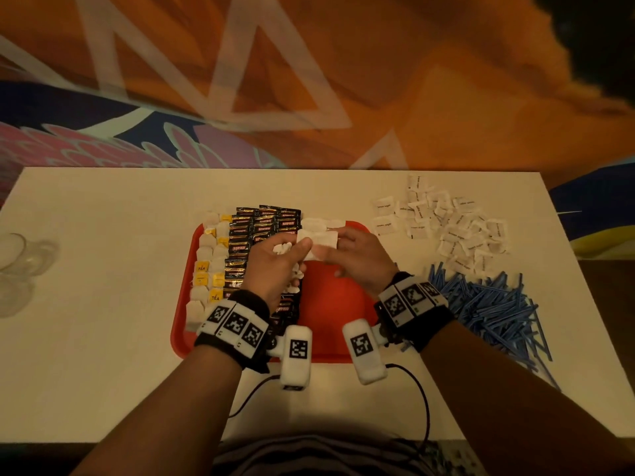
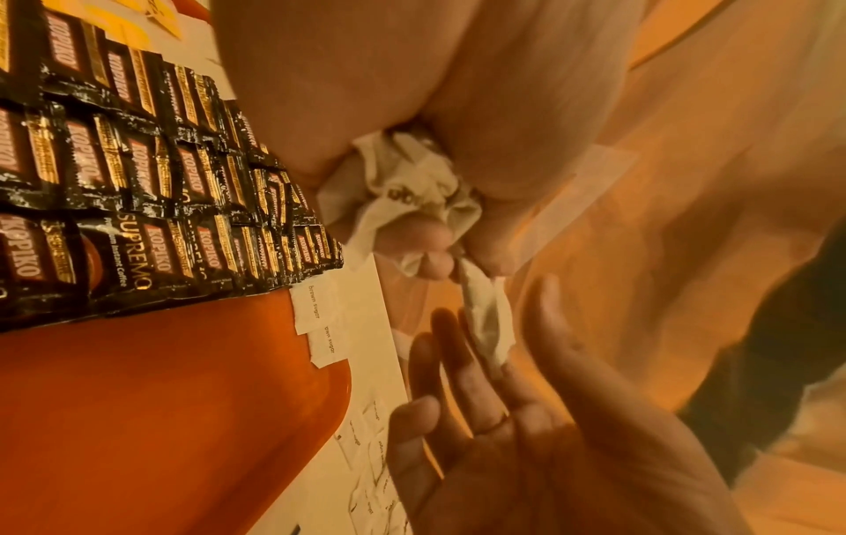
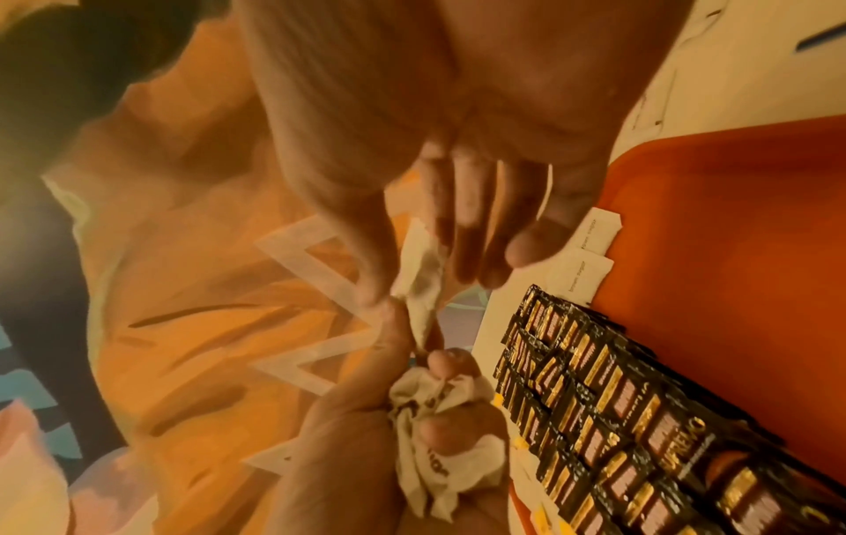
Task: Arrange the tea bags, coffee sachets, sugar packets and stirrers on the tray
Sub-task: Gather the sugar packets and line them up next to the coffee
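Note:
A red tray (image 1: 330, 304) lies mid-table. Tea bags (image 1: 206, 266) fill its left edge, and rows of black coffee sachets (image 1: 261, 228) lie beside them. Two sugar packets (image 2: 316, 307) lie at the tray's far edge. My left hand (image 1: 295, 250) grips a crumpled bunch of white sugar packets (image 2: 412, 181) over the sachets. My right hand (image 1: 338, 247) pinches one sugar packet (image 1: 321, 240) between thumb and fingers, right at the left fingertips. In the right wrist view that packet (image 3: 419, 282) hangs between both hands above the sachets (image 3: 641, 434).
A loose heap of sugar packets (image 1: 446, 225) lies on the table at back right. A pile of blue stirrers (image 1: 491, 310) sits in front of it. Clear glasses (image 1: 20, 255) stand at the left edge. The tray's right half (image 3: 732, 253) is bare red.

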